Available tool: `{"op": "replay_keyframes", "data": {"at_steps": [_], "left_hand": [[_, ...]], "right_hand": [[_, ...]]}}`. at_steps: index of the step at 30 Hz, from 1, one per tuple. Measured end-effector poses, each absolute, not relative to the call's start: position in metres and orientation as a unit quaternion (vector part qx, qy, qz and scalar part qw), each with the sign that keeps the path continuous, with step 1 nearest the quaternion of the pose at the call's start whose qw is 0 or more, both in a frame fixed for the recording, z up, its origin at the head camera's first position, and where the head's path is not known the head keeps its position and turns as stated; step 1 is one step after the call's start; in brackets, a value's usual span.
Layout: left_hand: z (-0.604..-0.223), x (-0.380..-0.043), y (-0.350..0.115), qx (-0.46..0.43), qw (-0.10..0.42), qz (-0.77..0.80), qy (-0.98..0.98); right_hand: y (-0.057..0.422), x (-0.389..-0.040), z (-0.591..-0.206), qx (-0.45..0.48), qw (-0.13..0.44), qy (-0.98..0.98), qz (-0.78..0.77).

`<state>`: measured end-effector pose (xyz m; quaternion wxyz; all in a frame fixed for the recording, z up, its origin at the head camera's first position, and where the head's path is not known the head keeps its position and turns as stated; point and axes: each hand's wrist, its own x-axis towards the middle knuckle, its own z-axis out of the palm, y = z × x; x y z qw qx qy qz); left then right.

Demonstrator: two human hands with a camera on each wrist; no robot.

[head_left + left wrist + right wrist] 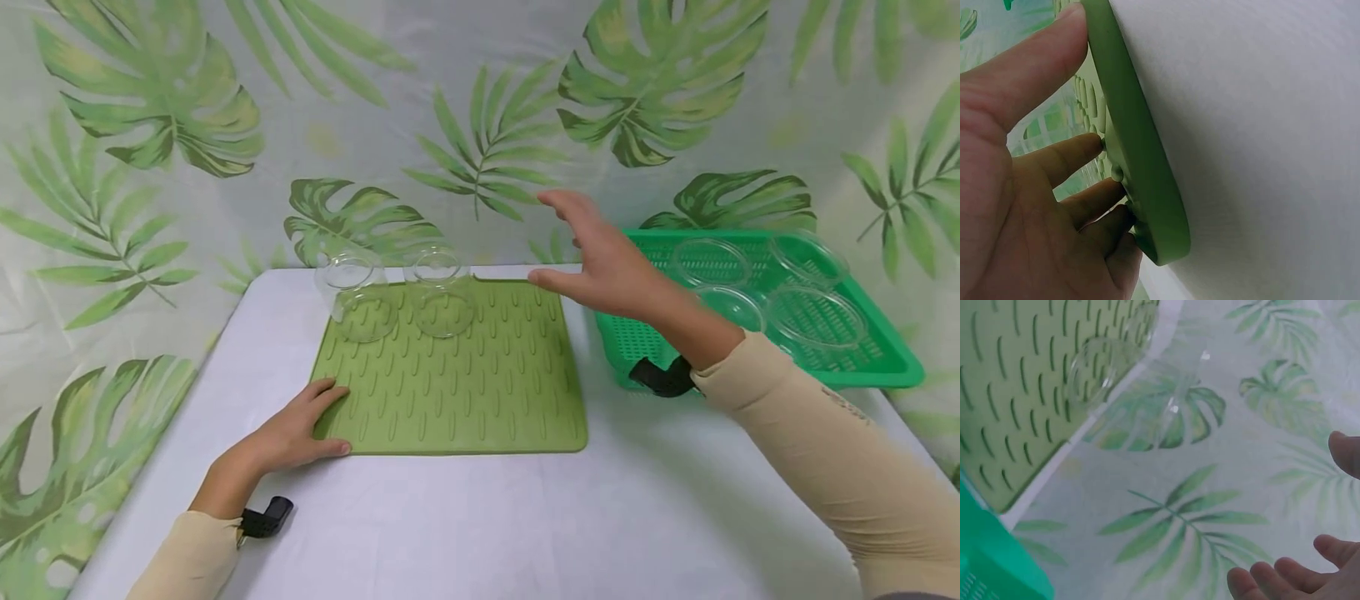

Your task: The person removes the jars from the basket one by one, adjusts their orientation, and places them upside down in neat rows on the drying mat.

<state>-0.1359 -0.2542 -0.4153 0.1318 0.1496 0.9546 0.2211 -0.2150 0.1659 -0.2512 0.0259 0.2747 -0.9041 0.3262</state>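
Note:
My left hand (296, 429) rests at the front left corner of a green ridged drying mat (465, 392), fingers spread. In the left wrist view its thumb (1054, 59) lies along the mat's rim and its fingertips touch the ridged top. Two clear cups (442, 292) stand side by side at the mat's back left. Empty, with thumb and fingers apart, my right hand (607, 262) hovers in the air between the mat and a green basket (892, 367). The right wrist view shows that hand (1310, 575) only at its edge.
Several clear cups (817, 317) sit in the basket on the right of the table. A white cloth (480, 525) covers the table. Behind it hangs a leaf-patterned curtain (495, 50), close to the table's back edge.

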Motion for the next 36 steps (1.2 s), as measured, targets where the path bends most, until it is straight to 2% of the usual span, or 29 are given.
{"op": "replay_keyframes", "data": {"at_steps": [9, 14, 18, 26, 31, 36], "left_hand": [[-0.418, -0.136, -0.256, 0.146, 0.132, 0.223, 0.955], [-0.417, -0.137, -0.254, 0.149, 0.132, 0.22, 0.955], [-0.415, -0.138, -0.254, 0.152, 0.13, 0.218, 0.955], [-0.416, -0.136, -0.256, 0.148, 0.131, 0.218, 0.956], [-0.417, -0.136, -0.256, 0.147, 0.129, 0.213, 0.957], [-0.418, -0.135, -0.255, 0.146, 0.129, 0.211, 0.958]], "right_hand": [[0.219, -0.185, -0.246, 0.252, 0.069, -0.919, 0.294], [0.271, -0.175, -0.26, 0.198, 0.084, -0.932, 0.291], [0.306, -0.169, -0.275, 0.162, 0.075, -0.94, 0.29], [0.347, -0.174, -0.305, 0.164, 0.07, -0.953, 0.245], [0.368, -0.179, -0.318, 0.181, 0.043, -0.951, 0.247], [0.382, -0.185, -0.323, 0.189, -0.019, -0.957, 0.221]]}}
